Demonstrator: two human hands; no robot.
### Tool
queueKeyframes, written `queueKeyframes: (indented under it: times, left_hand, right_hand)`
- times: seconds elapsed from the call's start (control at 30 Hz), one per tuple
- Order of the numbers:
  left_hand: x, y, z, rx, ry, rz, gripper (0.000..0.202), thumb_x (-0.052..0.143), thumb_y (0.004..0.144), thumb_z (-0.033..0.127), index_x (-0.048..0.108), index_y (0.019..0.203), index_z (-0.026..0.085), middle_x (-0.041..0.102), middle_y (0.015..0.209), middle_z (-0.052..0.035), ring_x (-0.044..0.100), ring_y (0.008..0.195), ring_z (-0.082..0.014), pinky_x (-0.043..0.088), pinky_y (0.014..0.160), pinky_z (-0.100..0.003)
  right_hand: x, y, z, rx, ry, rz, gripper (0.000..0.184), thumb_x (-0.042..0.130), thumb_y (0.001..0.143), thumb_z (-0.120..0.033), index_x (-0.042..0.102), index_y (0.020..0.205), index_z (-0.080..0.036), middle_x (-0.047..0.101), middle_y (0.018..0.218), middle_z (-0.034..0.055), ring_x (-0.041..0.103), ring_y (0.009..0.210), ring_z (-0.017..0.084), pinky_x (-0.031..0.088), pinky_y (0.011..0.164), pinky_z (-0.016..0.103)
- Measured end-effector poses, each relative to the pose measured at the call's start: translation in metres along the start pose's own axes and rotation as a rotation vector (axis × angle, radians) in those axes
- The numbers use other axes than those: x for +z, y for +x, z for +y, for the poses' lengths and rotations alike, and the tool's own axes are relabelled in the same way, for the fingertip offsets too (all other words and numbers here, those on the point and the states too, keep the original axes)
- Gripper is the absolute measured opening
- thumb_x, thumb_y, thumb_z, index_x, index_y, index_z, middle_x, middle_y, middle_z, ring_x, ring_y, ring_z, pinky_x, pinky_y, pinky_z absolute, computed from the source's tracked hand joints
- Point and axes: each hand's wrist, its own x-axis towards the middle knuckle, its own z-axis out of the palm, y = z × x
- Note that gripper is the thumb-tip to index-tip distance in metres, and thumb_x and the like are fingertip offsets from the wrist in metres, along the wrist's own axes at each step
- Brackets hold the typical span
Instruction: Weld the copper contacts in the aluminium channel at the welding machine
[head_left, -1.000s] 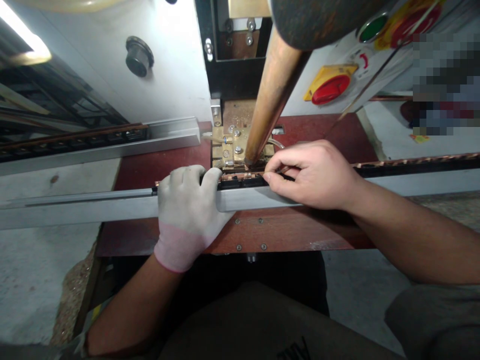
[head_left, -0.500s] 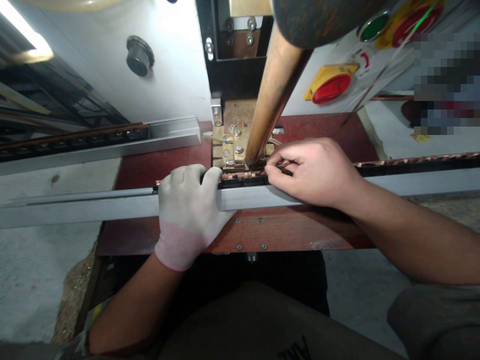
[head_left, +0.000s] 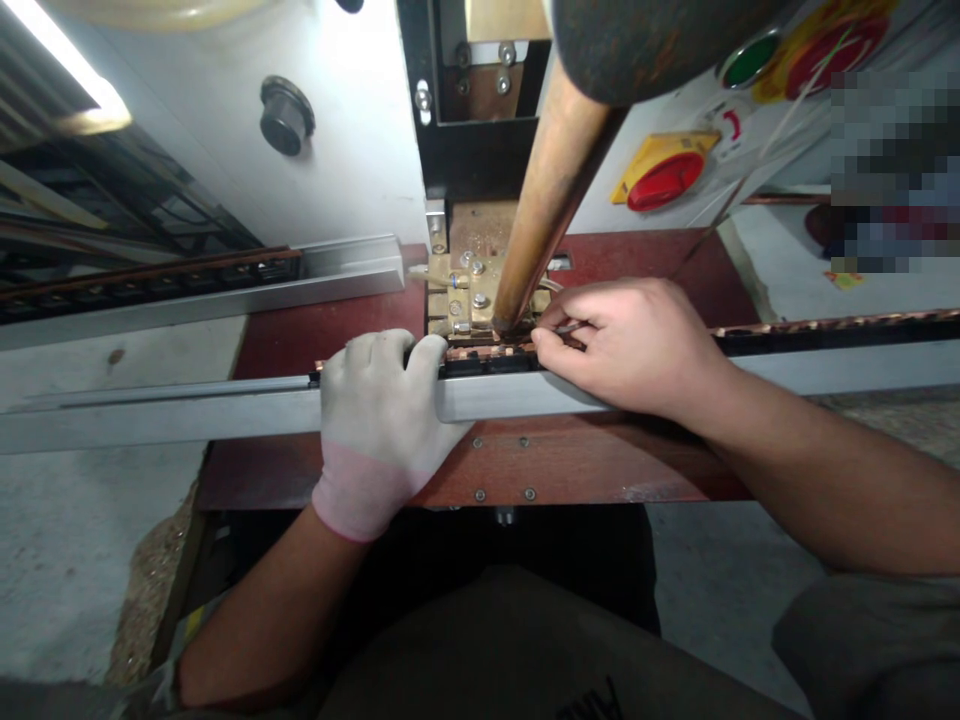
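Observation:
My left hand [head_left: 384,425], in a white glove with a pink cuff, is closed over a long grey metal rail [head_left: 517,395]. A black strip with copper pieces [head_left: 491,360] runs along the inside of this rail. My right hand [head_left: 630,340] is bare. Its thumb and index finger pinch something small and thin at the strip, mostly hidden by the fingers. Just left of those fingertips, the tip of a slanted copper-coloured rod [head_left: 551,190] comes down close to the strip. Whether it touches the copper cannot be made out. Behind the strip is a brass block [head_left: 480,275] with screws.
A second metal rail [head_left: 352,270] with a dark strip lies at the back left. The rails rest across a dark red board [head_left: 600,460]. On the machine are a black knob [head_left: 286,118], a red rotary switch [head_left: 666,180] and a green button [head_left: 750,60].
The view has shifted very slightly. Both hands keep their places at the rail, and the rod stays down by the strip.

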Motion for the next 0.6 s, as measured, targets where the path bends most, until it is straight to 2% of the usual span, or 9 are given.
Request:
queueKeyframes:
  times: [0.33,0.47,0.6]
  left_hand:
    - [0.0014,0.0001,-0.0005,-0.025,-0.052,-0.008,0.056,0.087,0.093,0.068,0.085,0.129,0.025,0.079,0.118,-0.0168,0.070,0.110,-0.0425,0.046,0.087,-0.052]
    - [0.0029,-0.0010,-0.0014,0.008,-0.012,0.025,0.057,0.089,0.093,0.068,0.085,0.129,0.023,0.080,0.117,-0.0173,0.071,0.107,-0.0430,0.045,0.084,-0.052]
    - [0.0041,-0.0014,-0.0017,0.027,0.018,0.048,0.060,0.088,0.093,0.073,0.085,0.128,0.023,0.080,0.115,-0.0167,0.071,0.105,-0.0426,0.043,0.082,-0.051]
  right_hand:
    - [-0.0040,0.0021,-0.0018,0.044,0.015,-0.069,0.019,0.074,0.099,-0.031,0.087,0.085,-0.029,0.083,0.078,0.0057,0.075,0.075,0.027,0.043,0.068,0.042]
    - [-0.0043,0.0024,0.0007,-0.034,0.115,-0.074,0.018,0.071,0.097,-0.027,0.084,0.084,-0.028,0.081,0.076,0.0039,0.072,0.071,0.023,0.045,0.070,0.041]
    - [-0.0060,0.0033,0.0027,-0.147,0.241,-0.059,0.020,0.070,0.098,-0.029,0.079,0.081,-0.028,0.069,0.064,-0.0025,0.059,0.060,0.017,0.043,0.067,0.038]
